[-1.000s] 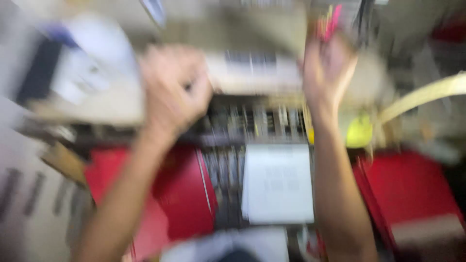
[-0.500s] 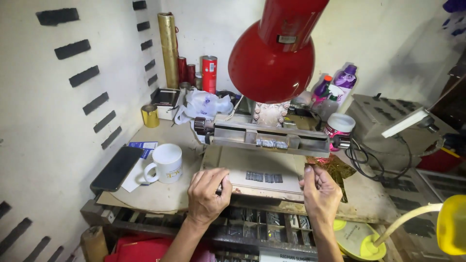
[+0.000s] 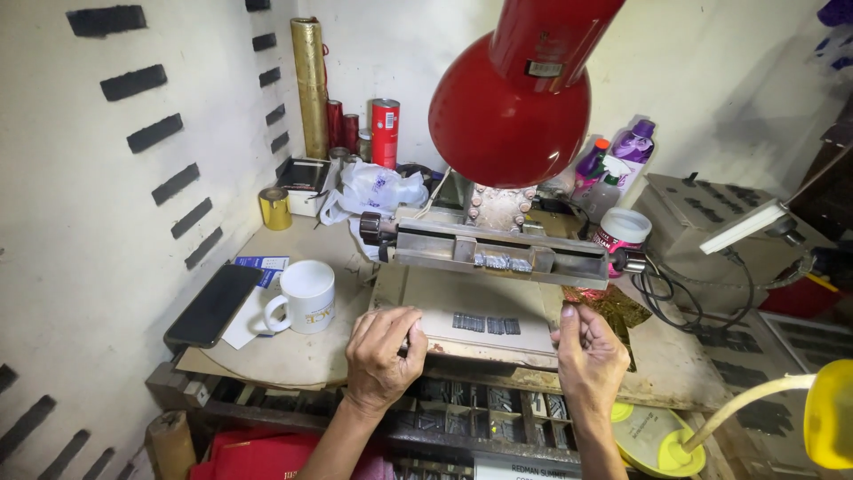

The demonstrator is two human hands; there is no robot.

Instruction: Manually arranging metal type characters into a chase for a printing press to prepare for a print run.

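Note:
My left hand (image 3: 380, 357) curls over the front left edge of a flat beige board (image 3: 484, 316) that lies under a metal press bar (image 3: 498, 252). My right hand (image 3: 588, 354) grips the same board at its front right edge, thumb up. Rows of dark metal type (image 3: 485, 324) sit on the board between my hands. More type is clamped in the press bar (image 3: 503, 260). A crumpled piece of red and gold foil (image 3: 613, 307) lies just beyond my right hand.
A red lamp shade (image 3: 511, 107) hangs over the press. A white mug (image 3: 305, 297) and a black phone (image 3: 213, 304) lie to the left. Rolls, cans (image 3: 385, 133) and bottles (image 3: 613, 173) line the back wall. A type tray (image 3: 480, 409) sits below the bench.
The view has swung up from a blurred look down at the drawers to the bench top. Since half a second ago both hands have stayed on the board's front edge.

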